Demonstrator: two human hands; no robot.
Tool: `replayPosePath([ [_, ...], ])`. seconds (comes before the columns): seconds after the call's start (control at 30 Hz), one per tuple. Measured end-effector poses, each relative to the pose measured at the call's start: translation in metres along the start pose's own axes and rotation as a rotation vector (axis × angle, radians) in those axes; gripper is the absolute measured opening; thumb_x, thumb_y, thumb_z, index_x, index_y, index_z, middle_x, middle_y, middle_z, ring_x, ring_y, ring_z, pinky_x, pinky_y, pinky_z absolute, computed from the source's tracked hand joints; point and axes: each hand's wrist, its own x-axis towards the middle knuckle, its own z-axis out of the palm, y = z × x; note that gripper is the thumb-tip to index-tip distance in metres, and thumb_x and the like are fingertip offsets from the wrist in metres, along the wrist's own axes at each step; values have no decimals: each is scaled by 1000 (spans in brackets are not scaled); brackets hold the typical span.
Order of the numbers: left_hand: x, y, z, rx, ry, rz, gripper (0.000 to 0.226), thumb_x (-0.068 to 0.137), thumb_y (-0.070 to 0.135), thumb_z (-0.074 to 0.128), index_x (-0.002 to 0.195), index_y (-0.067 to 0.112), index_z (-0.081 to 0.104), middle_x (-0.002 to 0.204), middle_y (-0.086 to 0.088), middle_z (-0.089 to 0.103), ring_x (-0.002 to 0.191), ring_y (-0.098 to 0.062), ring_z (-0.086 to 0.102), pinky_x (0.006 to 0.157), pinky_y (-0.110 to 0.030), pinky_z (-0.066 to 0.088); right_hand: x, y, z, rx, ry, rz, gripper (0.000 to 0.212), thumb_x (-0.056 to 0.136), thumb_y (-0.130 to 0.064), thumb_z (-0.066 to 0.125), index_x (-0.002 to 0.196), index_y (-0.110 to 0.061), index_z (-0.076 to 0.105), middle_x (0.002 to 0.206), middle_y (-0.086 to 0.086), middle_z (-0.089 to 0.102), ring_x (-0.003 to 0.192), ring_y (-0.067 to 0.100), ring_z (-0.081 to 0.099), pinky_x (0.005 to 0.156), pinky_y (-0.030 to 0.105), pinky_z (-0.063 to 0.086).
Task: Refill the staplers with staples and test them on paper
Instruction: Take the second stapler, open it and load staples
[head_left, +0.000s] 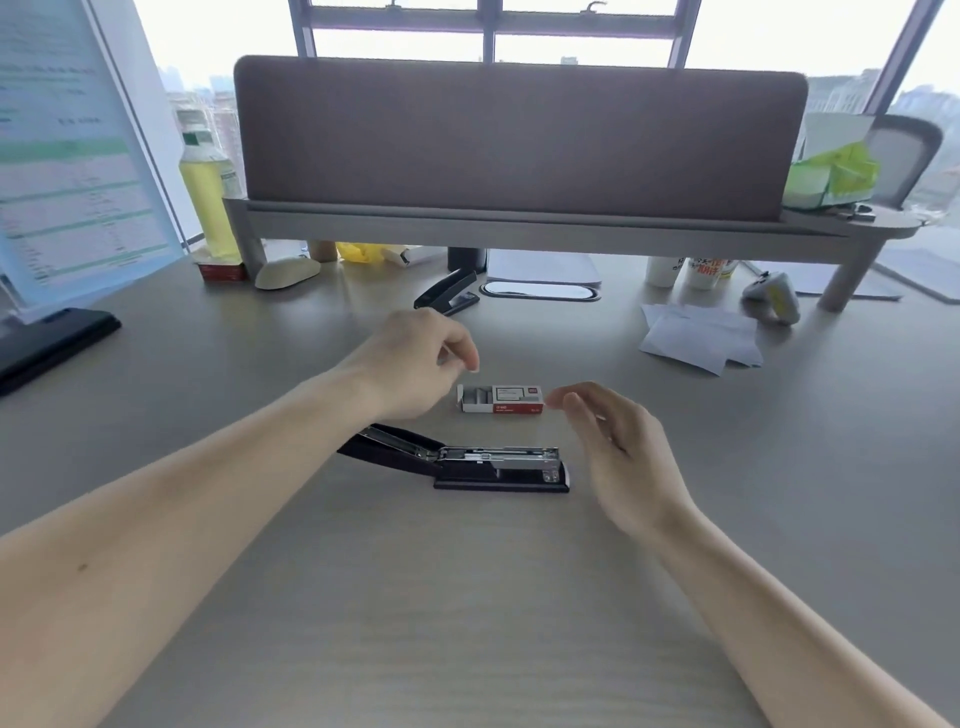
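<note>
Grey laminate desk (467, 597), head view, sole view on file. Noted at desk centre: black stapler (498, 467), lying flat on its base, top arm swung open and back to the left, metal magazine channel exposed and facing up. Noted just behind it, not touching: small red-and-white staple box (514, 400), lying flat, left end open, grey staple strips visible inside. Left hand (415, 364) held above the desk just left of the box's open end, fingers curled, thumb tip close against forefinger tip; cannot tell whether anything is pinched between them. Right hand (613, 441) held just right of the box and past the stapler's front end, fingers loose and slightly spread, gripping nothing, apart from the box. Recorded further back, just in front of the desk shelf (519, 234): second black stapler (448, 293), resting on its base. Recorded at right rear: loose white paper sheets (696, 338), flat on the desk, well apart from both staplers. Recorded at left rear: bottle of yellow liquid (205, 192), upright beside the shelf leg.
</note>
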Motion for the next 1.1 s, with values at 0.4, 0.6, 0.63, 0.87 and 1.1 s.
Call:
replayPosePath([
  [0.4,31,-16,28,80,-126,-57,7,92,22,72,89,27,76,96,4,73,89,-16,66,79,-28,49,78,14,42,-67,-231,-18,19,101,-19,62,107,-29,78,104,-22,74,96,-24,57,84,0,38],
  [0.6,30,-23,29,55,-133,-77,22,84,5,68,88,23,80,89,4,75,85,-15,69,74,-22,49,81,31,46,-29,-234,-43,17,94,-14,73,103,-27,78,96,-16,79,91,-9,70,85,10,48],
  [0.63,30,-24,29,44,-134,-85,23,84,5,67,89,24,80,90,3,75,84,-14,69,74,-22,48,81,32,46,-25,-232,-50,17,94,-12,72,102,-26,79,96,-16,79,91,-10,71,85,9,48],
  [0.87,29,-23,27,97,-124,-48,21,86,11,64,86,23,80,83,4,74,80,-14,68,72,-22,50,80,36,47,-66,-231,-92,18,95,-10,71,102,-24,79,94,-16,78,86,-17,66,81,1,43],
  [1.1,32,-25,31,113,-87,-53,9,87,28,78,84,20,80,79,7,71,77,-11,66,61,-17,42,80,37,48,-98,-233,-111,17,96,-12,70,103,-24,80,92,-19,75,84,-22,62,78,-3,40],
])
